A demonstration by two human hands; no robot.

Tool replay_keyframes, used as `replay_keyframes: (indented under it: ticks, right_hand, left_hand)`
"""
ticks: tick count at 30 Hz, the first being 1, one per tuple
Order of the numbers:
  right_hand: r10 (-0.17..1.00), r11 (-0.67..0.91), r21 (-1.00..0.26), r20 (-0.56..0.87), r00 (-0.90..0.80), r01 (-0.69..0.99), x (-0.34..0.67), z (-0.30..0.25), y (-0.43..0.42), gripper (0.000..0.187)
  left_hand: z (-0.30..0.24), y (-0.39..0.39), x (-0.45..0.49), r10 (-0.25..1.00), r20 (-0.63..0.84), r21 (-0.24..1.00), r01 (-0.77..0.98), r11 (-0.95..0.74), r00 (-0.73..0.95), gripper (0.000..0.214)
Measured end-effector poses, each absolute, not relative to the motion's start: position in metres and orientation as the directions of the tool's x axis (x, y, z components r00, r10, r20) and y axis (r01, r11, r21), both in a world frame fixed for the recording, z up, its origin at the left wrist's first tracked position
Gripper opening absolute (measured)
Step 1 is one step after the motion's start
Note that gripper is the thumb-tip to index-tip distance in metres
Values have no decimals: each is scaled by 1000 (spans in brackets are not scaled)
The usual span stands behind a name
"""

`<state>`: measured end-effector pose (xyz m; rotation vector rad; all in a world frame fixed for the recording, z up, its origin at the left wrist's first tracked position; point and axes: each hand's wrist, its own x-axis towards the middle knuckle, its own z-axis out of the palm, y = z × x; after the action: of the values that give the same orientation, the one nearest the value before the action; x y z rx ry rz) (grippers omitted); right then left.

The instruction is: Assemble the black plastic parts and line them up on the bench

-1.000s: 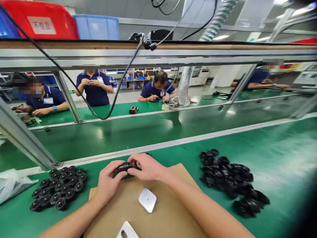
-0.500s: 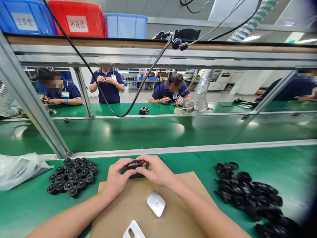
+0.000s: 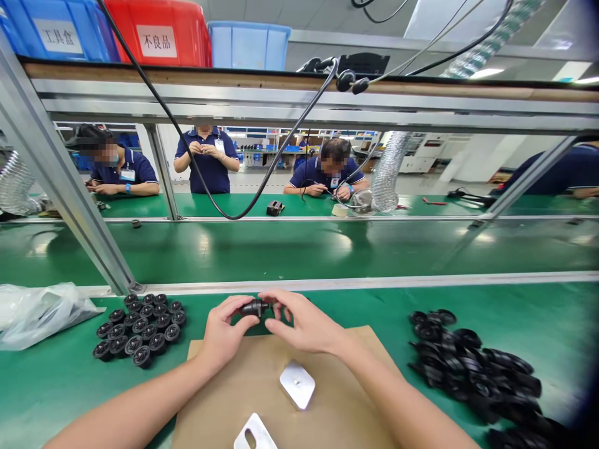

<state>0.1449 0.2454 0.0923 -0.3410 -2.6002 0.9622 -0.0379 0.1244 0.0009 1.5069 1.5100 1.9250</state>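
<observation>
My left hand [image 3: 223, 330] is closed around a black cylindrical plastic part [image 3: 253, 308], thumb below and fingers above, holding it sideways over the back edge of a brown cardboard sheet [image 3: 243, 374]. At the part's narrow right end is my right hand [image 3: 299, 321], its thumb and fingers spread apart. Whether a fingertip still touches that end I cannot tell. On the cardboard lie a silver metal block [image 3: 297, 385] with a small stud on top and, nearer me, a silver plate [image 3: 254, 433] with an oval slot.
Several round black parts [image 3: 140, 325] stand grouped at left, beside a clear plastic bag [image 3: 44, 312]. A pile of black parts [image 3: 472, 368] lies at right. A metal frame post [image 3: 88, 168] rises at left; a black cable [image 3: 234, 216] hangs ahead. Co-workers sit and stand beyond the bench.
My right thumb and fingers have opened away from the black part's right end, baring its narrow tip. My left hand keeps its hold. The whole view has shifted slightly.
</observation>
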Motion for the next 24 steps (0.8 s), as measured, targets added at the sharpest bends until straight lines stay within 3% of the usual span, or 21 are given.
replay_keyframes:
  ticks: [2,4,5,8,9,12,15,16,18,20,24]
  right_hand:
    - [296,787,-613,269,-916,74,145,91,247,35]
    - [328,802,-584,259,-908,123,142,87,246,16]
    - [352,799,-581,243,-904,155,140,86,244,19]
    - [401,786,-576,196,-895,225,136,83,241,52]
    - [421,780,-578,198,-885,241,136,83,241,54]
    - [423,791,-573,255,-869,216,139,87,241,23]
    - [376,816,-551,279,-884,174,142,89,241,17]
    - [383,808,-558,253,-888,189,141,89,241,22]
    - [429,765,-597,195,-882,240,139,89,240,49]
    - [444,727,-641,164,-881,247,136,90,238,56]
    - [460,595,-771,98,-883,225,132,92,239,28]
  left_hand:
    - [1,124,-38,716,567,819,372,-437,-408,35]
    - [4,122,-37,706,596,797,390,-461,-383,34]
    - [5,122,-37,701,610,785,400,-473,-370,34]
    - [7,120,-36,689,633,766,418,-489,-354,34]
    - [7,120,-36,686,631,767,420,-485,-361,33]
    - [7,120,-37,678,622,777,422,-468,-392,32]
    - [6,120,-36,681,627,770,434,-468,-378,30]
    - [7,120,-36,682,632,765,439,-472,-368,30]
    - [8,120,-35,679,642,755,448,-480,-356,31]
    - [9,120,-35,671,653,745,459,-484,-352,32]
    - [7,121,-38,671,681,707,499,-501,-293,40]
